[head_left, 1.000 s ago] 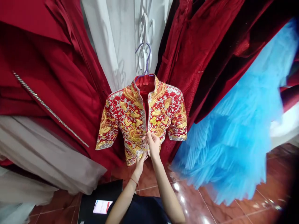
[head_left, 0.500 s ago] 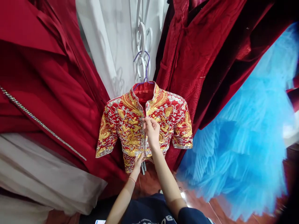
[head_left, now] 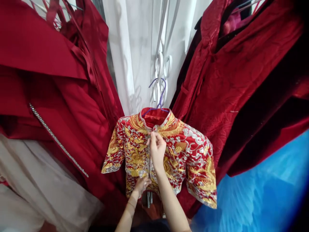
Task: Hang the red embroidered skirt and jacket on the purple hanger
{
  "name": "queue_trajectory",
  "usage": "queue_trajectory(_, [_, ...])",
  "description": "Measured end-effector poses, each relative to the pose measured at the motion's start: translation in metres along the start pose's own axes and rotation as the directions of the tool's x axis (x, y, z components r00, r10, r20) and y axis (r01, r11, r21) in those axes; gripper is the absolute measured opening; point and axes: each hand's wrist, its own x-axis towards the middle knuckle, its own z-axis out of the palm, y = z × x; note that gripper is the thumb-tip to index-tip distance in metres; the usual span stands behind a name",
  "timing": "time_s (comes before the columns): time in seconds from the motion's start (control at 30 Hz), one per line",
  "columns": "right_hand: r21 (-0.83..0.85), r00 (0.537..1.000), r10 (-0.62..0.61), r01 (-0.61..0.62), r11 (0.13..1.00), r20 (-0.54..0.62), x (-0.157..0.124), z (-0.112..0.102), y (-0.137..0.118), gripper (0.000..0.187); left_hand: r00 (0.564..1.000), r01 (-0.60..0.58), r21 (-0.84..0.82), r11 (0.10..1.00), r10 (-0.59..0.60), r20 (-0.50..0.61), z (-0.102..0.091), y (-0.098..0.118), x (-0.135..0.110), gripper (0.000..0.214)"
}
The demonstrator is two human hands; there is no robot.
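Note:
A short-sleeved red jacket [head_left: 138,154] with gold and silver embroidery hangs from a purple hanger [head_left: 165,88], facing me. My right hand [head_left: 158,148] is closed in a pinch on the front zipper, just under the stand-up collar [head_left: 166,116]; the fingers cover the small pull. Below that point the two front edges meet. Down at the bottom hem, my left hand [head_left: 143,183] grips the jacket's front edge beside the zipper's lower end. Its fingertips are partly lost against the embroidery.
White curled metalwork [head_left: 159,64] stands behind the hanger, before a white drape [head_left: 138,42]. Dark red gowns [head_left: 72,103] hang at left, one with a sparkling trim [head_left: 58,141]. More red garments [head_left: 231,80] and blue tulle [head_left: 260,190] are at right. Pale fabric [head_left: 48,177] lies lower left.
My right hand has slid up the jacket front to near the collar, and the front edges below it have come together. My left hand stays at the hem. The view has tilted upward.

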Motion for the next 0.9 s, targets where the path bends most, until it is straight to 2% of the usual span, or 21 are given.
queue_trajectory(0.1, [-0.261, 1.000, -0.010, 0.016, 0.965, 0.026, 0.010, -0.013, 0.009, 0.043, 0.986, 0.092, 0.260, 0.961, -0.124, 0.109, -0.021, 0.019, -0.009, 0.051])
queue_trajectory(0.2, [-0.552, 0.998, -0.064, 0.068, 0.831, 0.027, 0.021, -0.022, 0.010, 0.047, 0.968, 0.034, 0.412, 0.910, -0.133, 0.214, -0.040, 0.059, -0.028, 0.045])
queue_trajectory(0.27, [-0.688, 0.994, -0.093, 0.102, 0.719, 0.050, 0.020, -0.028, 0.002, 0.046, 0.957, -0.076, 0.438, 0.896, -0.057, 0.283, -0.044, 0.101, -0.048, 0.039])
queue_trajectory(0.3, [-0.720, 0.991, -0.108, 0.135, 0.680, 0.084, 0.017, -0.034, -0.004, 0.045, 0.946, -0.166, 0.431, 0.887, 0.020, 0.324, -0.043, 0.126, -0.059, 0.036])
queue_trajectory(0.33, [-0.723, 0.982, -0.130, 0.189, 0.664, 0.137, 0.013, -0.043, -0.011, 0.044, 0.905, -0.359, 0.440, 0.823, 0.192, 0.379, -0.039, 0.152, -0.071, 0.035])
queue_trajectory(0.4, [-0.653, 0.934, -0.232, 0.356, 0.669, 0.271, 0.003, -0.067, -0.027, 0.039, 0.777, -0.629, 0.452, 0.632, 0.524, 0.349, -0.029, 0.204, -0.091, 0.031])
queue_trajectory(0.43, [-0.599, 0.894, -0.326, 0.447, 0.665, 0.307, 0.000, -0.083, -0.035, 0.035, 0.677, -0.714, 0.462, 0.526, 0.686, 0.267, -0.024, 0.228, -0.098, 0.028])
queue_trajectory(0.47, [-0.561, 0.848, -0.446, 0.526, 0.639, 0.286, -0.001, -0.101, -0.042, 0.030, 0.547, -0.782, 0.466, 0.413, 0.814, 0.196, -0.020, 0.251, -0.103, 0.025])
queue_trajectory(0.53, [-0.599, 0.735, -0.670, 0.583, 0.549, 0.102, 0.003, -0.138, -0.053, 0.019, 0.272, -0.820, 0.539, 0.194, 0.960, 0.068, -0.016, 0.290, -0.100, 0.032])
queue_trajectory(0.57, [-0.659, 0.682, -0.731, 0.552, 0.510, 0.006, 0.009, -0.155, -0.057, 0.014, 0.182, -0.787, 0.607, 0.110, 0.982, 0.057, -0.016, 0.305, -0.094, 0.043])
queue_trajectory(0.6, [-0.714, 0.654, -0.755, 0.504, 0.486, -0.052, 0.015, -0.171, -0.060, 0.011, 0.158, -0.756, 0.650, 0.069, 0.984, 0.079, -0.018, 0.318, -0.086, 0.055])
queue_trajectory(0.63, [-0.750, 0.663, -0.747, 0.464, 0.471, -0.058, 0.021, -0.184, -0.063, 0.016, 0.187, -0.753, 0.655, 0.066, 0.975, 0.117, -0.019, 0.327, -0.076, 0.061])
queue_trajectory(0.7, [-0.760, 0.762, -0.645, 0.454, 0.464, 0.061, 0.031, -0.201, -0.063, 0.040, 0.345, -0.780, 0.607, 0.151, 0.913, 0.216, -0.023, 0.338, -0.057, 0.060])
queue_trajectory(0.73, [-0.744, 0.806, -0.573, 0.471, 0.474, 0.146, 0.034, -0.206, -0.061, 0.052, 0.399, -0.789, 0.581, 0.200, 0.886, 0.236, -0.023, 0.340, -0.049, 0.057])
queue_trajectory(0.77, [-0.726, 0.834, -0.507, 0.486, 0.486, 0.219, 0.036, -0.208, -0.058, 0.061, 0.422, -0.790, 0.566, 0.235, 0.878, 0.225, -0.023, 0.339, -0.043, 0.055])
queue_trajectory(0.8, [-0.715, 0.847, -0.461, 0.493, 0.496, 0.264, 0.037, -0.209, -0.053, 0.068, 0.414, -0.786, 0.567, 0.247, 0.891, 0.185, -0.023, 0.338, -0.039, 0.052])
queue_trajectory(0.83, [-0.712, 0.854, -0.440, 0.491, 0.503, 0.278, 0.037, -0.208, -0.047, 0.073, 0.380, -0.779, 0.579, 0.242, 0.916, 0.128, -0.022, 0.335, -0.037, 0.049])
queue_trajectory(0.9, [-0.709, 0.853, -0.466, 0.479, 0.518, 0.235, 0.040, -0.206, -0.033, 0.073, 0.286, -0.761, 0.616, 0.204, 0.958, 0.036, -0.019, 0.330, -0.037, 0.043])
